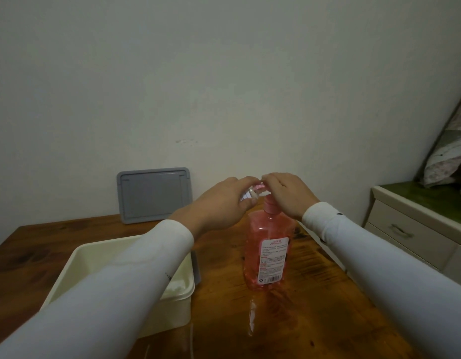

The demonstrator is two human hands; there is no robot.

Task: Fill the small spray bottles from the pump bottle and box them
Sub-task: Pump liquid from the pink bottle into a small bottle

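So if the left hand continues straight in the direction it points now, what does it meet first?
Probably the right hand, which rests on the pump bottle. The left hand, holding a small spray bottle, points right toward it; depth is unclear.

The pump bottle (269,244) is translucent pink-red with a pink collar, and its white label carries red headings and a black barcode. The small spray bottle (251,194) is clear with a pinkish tint. The desk (289,314) is glossy reddish-brown wood with dark grain streaks. At its left edge sits a cream box (172,304); at its far edge a grey lid (154,194) leans on the off-white wall (224,73). Both sleeves (115,288) are white.
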